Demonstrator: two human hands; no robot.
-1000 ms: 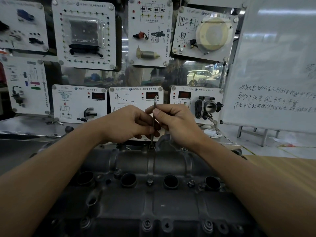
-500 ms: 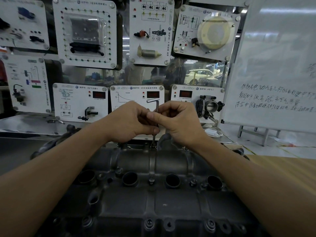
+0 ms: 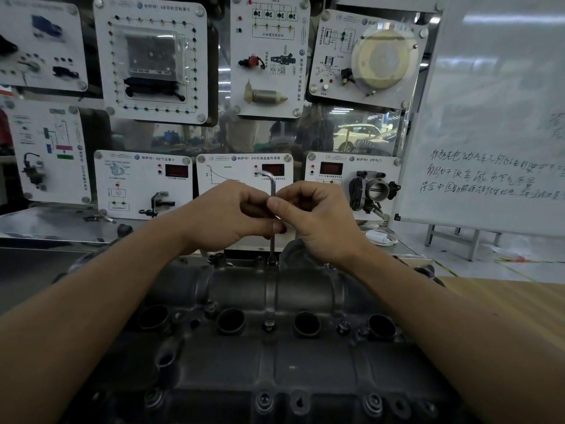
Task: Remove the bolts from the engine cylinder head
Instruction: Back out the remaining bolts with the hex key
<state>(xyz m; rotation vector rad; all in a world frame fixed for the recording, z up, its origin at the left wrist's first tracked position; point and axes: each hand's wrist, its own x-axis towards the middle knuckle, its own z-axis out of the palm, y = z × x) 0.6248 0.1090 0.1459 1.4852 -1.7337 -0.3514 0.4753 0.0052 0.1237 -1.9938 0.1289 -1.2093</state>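
A dark grey engine cylinder head (image 3: 269, 356) fills the lower middle of the view. An L-shaped hex key (image 3: 272, 191) stands upright with its tip in a bolt (image 3: 271, 261) on the head's far edge. My left hand (image 3: 226, 215) and my right hand (image 3: 315, 218) both pinch the key's shaft, thumbs and fingers meeting around it. The key's short arm points left above my hands. More bolts sit in the head, one in the middle row (image 3: 269, 324) and several along the near edge (image 3: 264, 400).
Behind the head stands a display wall of white training panels (image 3: 143, 182) with sensors and a throttle body (image 3: 371, 191). A whiteboard (image 3: 495, 117) on a stand is at the right. A wooden tabletop (image 3: 504, 298) lies at the right of the head.
The key has turned in my fingers: its short arm pointed toward or away from me a second ago and now points left. My hands stayed at the same bolt.
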